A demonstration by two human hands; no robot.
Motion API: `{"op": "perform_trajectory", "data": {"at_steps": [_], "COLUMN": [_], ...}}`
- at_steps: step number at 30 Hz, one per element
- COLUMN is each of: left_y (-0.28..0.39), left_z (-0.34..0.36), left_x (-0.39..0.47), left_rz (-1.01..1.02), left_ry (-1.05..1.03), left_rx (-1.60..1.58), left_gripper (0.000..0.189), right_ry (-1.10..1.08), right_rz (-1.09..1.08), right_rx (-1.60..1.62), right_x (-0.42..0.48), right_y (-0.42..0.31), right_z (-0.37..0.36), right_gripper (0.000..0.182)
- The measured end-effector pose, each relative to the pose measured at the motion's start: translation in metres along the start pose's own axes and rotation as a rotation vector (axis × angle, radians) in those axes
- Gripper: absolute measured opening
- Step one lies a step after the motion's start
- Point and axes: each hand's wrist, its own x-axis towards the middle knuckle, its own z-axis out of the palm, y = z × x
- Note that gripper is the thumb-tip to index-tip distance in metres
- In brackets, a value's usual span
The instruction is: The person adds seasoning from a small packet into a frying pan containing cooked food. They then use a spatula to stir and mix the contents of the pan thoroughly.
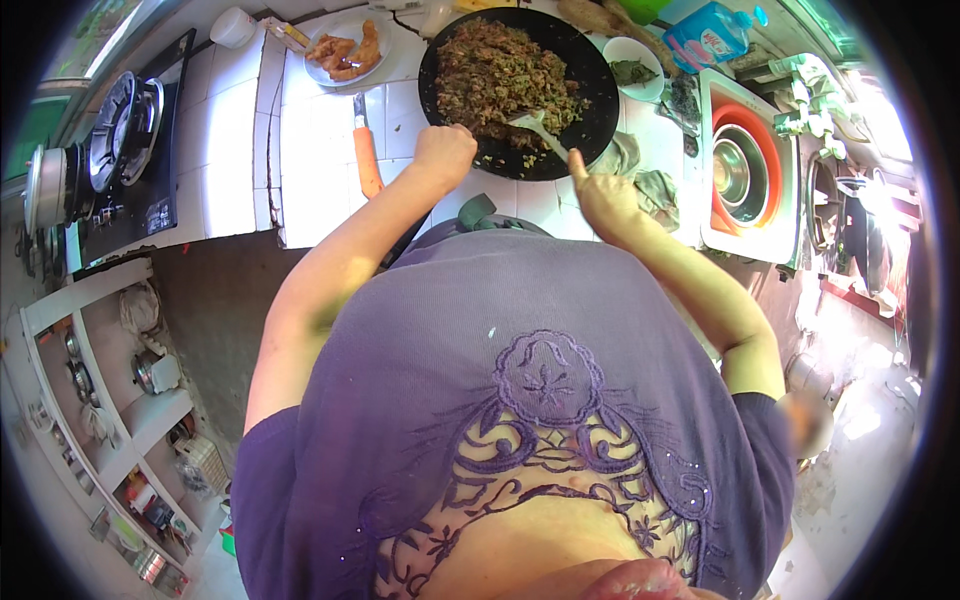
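Note:
A wide black pan (592, 112) on the white-tiled counter holds a heap of chopped, greenish-brown filling (510, 75). My left hand (446, 154) is closed at the pan's near left rim, seemingly gripping that rim. In my right hand (604, 196) is the handle of a pale spatula (541, 131), its head in the filling and my index finger stretched along the handle. Left of the pan lies a knife with an orange handle (365, 157). Fried dough pieces (346, 56) rest on a plate at the back left. A white bowl (646, 88) with dark green leaves stands right of the pan.
A crumpled cloth (651, 191) lies by my right wrist. Farther right, a sink (784, 240) holds an orange basin (772, 161) with a metal bowl inside. A blue bottle (705, 37) stands behind. At far left is a gas stove (161, 180), with open shelves (154, 416) below.

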Motion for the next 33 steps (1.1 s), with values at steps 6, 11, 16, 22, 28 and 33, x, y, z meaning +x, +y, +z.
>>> {"op": "perform_trajectory", "data": {"at_steps": [6,11,16,22,28,33], "left_y": [-0.030,-0.026,-0.013,-0.012,-0.003,-0.013], "left_z": [-0.039,-0.046,-0.012,-0.043,-0.002,-0.055], "left_x": [-0.011,-0.003,0.024,-0.022,0.008,-0.013], "left_rz": [-0.023,-0.108,-0.021,-0.008,0.043,-0.033], "left_ry": [-0.084,0.007,0.006,-0.026,0.003,-0.100], "left_rx": [-0.109,-0.098,-0.068,-0.094,-0.032,-0.061], "left_gripper": [0.012,0.013,0.017,0.010,0.010,0.012], "right_ry": [0.072,0.104,0.130,0.022,0.151,0.050], "right_rz": [0.028,0.104,0.105,0.001,-0.089,-0.020], "right_rx": [0.387,0.492,0.399,0.213,-0.055,0.284], "right_x": [-0.020,0.000,0.057,-0.023,-0.009,-0.025], "right_y": [0.058,0.051,0.020,0.066,0.031,0.088], "right_z": [-0.018,-0.046,0.000,-0.015,0.005,-0.025], "right_gripper": [0.039,0.036,0.037,0.039,0.042,0.028]}}
